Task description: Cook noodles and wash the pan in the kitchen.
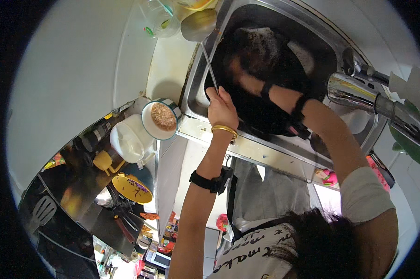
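Note:
My left hand (222,110) is closed around the thin handle of a metal wok spatula (198,27). The spatula's broad, dull head points away from me, over the sink's far left corner. Inside the steel sink (191,95) lies a large black pan, seemingly a wok (266,114), with whitish suds (261,35) in its far part. My right hand (242,76) reaches down into the wok, smeared by motion. Its fingers do not show clearly, so I cannot see whether they hold anything.
A chrome faucet (354,90) juts over the sink from the right. Left of the sink stand a cup of brownish grains (163,117), a white pitcher (126,142) and a clear plastic container (160,21). Beyond are a yellow colander (133,188) and a slotted turner (43,211).

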